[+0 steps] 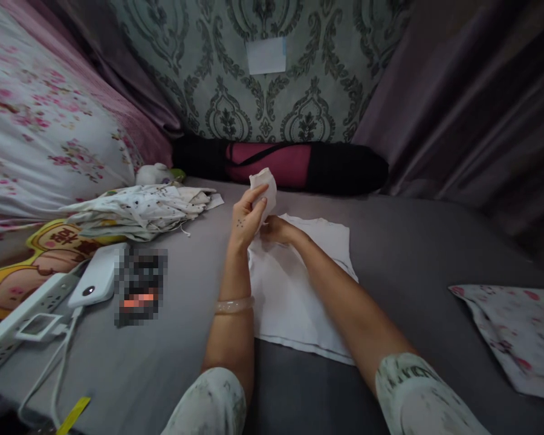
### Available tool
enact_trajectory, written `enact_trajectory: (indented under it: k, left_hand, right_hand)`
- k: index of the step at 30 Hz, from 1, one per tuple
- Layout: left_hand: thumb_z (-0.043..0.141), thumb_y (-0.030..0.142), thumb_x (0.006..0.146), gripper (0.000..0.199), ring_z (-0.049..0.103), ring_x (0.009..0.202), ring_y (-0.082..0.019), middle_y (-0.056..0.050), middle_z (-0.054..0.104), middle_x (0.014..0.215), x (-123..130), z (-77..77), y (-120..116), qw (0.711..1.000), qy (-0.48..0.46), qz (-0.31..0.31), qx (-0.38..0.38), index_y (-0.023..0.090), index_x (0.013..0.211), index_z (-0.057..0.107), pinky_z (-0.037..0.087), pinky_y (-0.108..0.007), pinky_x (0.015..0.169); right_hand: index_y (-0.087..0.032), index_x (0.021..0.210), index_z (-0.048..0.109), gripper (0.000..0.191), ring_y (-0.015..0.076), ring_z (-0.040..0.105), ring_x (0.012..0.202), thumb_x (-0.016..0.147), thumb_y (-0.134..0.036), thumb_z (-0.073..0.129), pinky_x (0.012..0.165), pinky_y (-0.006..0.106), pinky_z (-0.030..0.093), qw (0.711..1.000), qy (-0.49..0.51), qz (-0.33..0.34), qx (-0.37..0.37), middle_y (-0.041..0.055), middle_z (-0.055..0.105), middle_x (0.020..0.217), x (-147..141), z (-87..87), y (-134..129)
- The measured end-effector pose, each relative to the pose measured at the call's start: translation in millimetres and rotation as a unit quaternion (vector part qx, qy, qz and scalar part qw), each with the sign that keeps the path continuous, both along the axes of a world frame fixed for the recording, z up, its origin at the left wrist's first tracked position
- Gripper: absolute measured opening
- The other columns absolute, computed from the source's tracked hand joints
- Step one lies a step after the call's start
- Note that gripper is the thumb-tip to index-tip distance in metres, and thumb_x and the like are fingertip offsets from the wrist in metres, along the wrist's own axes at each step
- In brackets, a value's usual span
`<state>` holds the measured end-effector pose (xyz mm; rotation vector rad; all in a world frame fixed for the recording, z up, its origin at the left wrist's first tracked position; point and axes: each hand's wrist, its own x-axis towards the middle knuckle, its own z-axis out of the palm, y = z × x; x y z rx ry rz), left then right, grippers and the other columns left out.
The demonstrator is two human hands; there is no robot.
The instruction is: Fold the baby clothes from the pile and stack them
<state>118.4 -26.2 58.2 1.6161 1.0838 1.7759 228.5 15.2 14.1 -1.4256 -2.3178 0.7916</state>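
Note:
A white cloth [294,290] lies flat on the grey bed sheet [412,241] in the middle of the view. One corner of it is lifted and bunched above the sheet. My left hand [247,214] pinches that raised corner with its fingers pointing up. My right hand [276,231] grips the same cloth just below and to the right, touching the left hand. A pale bangle sits on my left wrist.
A pile of patterned clothes [140,208] lies at the left, with a white power bank [97,275] and a power strip [22,314] nearer. A floral cloth [517,332] lies at the right. A black and pink rolled bag [290,164] rests against the patterned wall.

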Motion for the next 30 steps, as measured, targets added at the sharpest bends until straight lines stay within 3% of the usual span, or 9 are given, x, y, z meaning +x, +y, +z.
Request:
enact_trajectory:
  k: [2,4,8,11,15,19,23,26,30]
  left_hand:
    - [0.057,0.020,0.086,0.028,0.056,0.119,-0.021,-0.005,0.065,0.120,1.5,-1.2,0.8,1.000,0.007,0.000,0.002,0.021,0.112,0.068,0.040,-0.038,0.106]
    - [0.057,0.019,0.086,0.028,0.057,0.118,-0.020,-0.005,0.065,0.118,5.2,-1.7,1.1,1.000,0.020,-0.009,0.009,0.022,0.111,0.068,0.040,-0.037,0.106]
    - [0.055,0.017,0.085,0.027,0.059,0.114,-0.021,-0.007,0.066,0.117,18.9,1.2,-4.6,0.995,0.078,-0.057,0.003,0.020,0.107,0.071,0.042,-0.038,0.103]
    - [0.056,0.022,0.086,0.026,0.058,0.117,-0.023,-0.008,0.063,0.124,28.0,4.7,-13.2,0.974,0.158,-0.155,-0.048,0.021,0.106,0.072,0.042,-0.039,0.103]
    - [0.064,0.038,0.082,0.030,0.052,0.124,-0.028,-0.009,0.051,0.141,27.0,1.1,-16.4,0.931,0.233,-0.239,-0.147,0.024,0.107,0.072,0.046,-0.040,0.099]
    - [0.060,0.042,0.084,0.033,0.061,0.110,-0.023,-0.011,0.066,0.119,2.6,-16.7,-4.2,0.980,0.086,-0.100,-0.151,0.019,0.106,0.069,0.048,-0.037,0.094]
    - [0.054,0.032,0.084,0.026,0.066,0.094,-0.019,-0.009,0.068,0.102,-31.8,-39.8,7.1,0.982,-0.038,0.054,-0.175,0.018,0.103,0.064,0.052,-0.034,0.084]
    - [0.052,0.023,0.079,0.023,0.066,0.090,-0.019,-0.009,0.068,0.097,-42.4,-55.0,13.3,0.974,-0.041,0.090,-0.202,0.018,0.099,0.063,0.052,-0.035,0.086]
    - [0.048,0.014,0.072,0.031,0.066,0.091,-0.020,-0.008,0.069,0.091,-30.0,-70.2,24.6,0.970,0.012,0.074,-0.229,0.017,0.099,0.065,0.050,-0.040,0.090]
  right_hand:
    - [-0.018,0.098,0.068,0.022,0.0178,0.066,0.082,0.077,-0.017,0.061,0.076,0.027,0.051,0.998,0.057,-0.022,-0.031,0.0019,0.071,0.086,17.2,-1.1,-8.3]
    - [-0.015,0.098,0.065,0.019,0.0177,0.067,0.080,0.081,-0.014,0.056,0.078,0.030,0.053,0.976,0.166,-0.098,-0.099,0.0047,0.070,0.088,34.9,-0.6,-18.5]
    - [-0.014,0.096,0.058,0.017,0.0194,0.068,0.085,0.092,-0.026,0.047,0.084,0.038,0.054,0.813,0.461,-0.212,-0.285,0.0129,0.068,0.097,70.9,5.3,-38.2]
    - [-0.013,0.104,0.056,0.049,0.0247,0.067,0.093,0.099,-0.047,0.021,0.086,0.047,0.052,0.755,0.526,-0.211,-0.331,0.0176,0.067,0.099,95.5,7.3,-47.9]
    - [-0.011,0.123,0.052,0.079,0.0292,0.064,0.099,0.093,-0.058,-0.004,0.086,0.054,0.049,0.784,0.495,-0.200,-0.317,0.0189,0.067,0.102,113.7,0.7,-55.9]
    - [-0.014,0.124,0.055,0.073,0.0300,0.062,0.104,0.094,-0.060,0.007,0.087,0.055,0.048,0.774,0.503,-0.232,-0.306,0.0180,0.068,0.104,114.3,-5.1,-60.6]
    - [-0.017,0.109,0.060,0.032,0.0233,0.066,0.094,0.094,-0.039,0.042,0.084,0.045,0.054,0.747,0.530,-0.260,-0.308,0.0106,0.070,0.095,110.4,-8.2,-61.6]
    - [-0.017,0.095,0.061,0.013,0.0191,0.067,0.085,0.084,-0.015,0.055,0.079,0.036,0.057,0.747,0.534,-0.272,-0.288,0.0063,0.071,0.087,108.5,-12.7,-61.0]
    - [-0.018,0.097,0.061,0.022,0.0160,0.067,0.078,0.078,-0.007,0.055,0.072,0.030,0.057,0.772,0.518,-0.294,-0.220,0.0038,0.070,0.088,110.2,-16.7,-56.1]
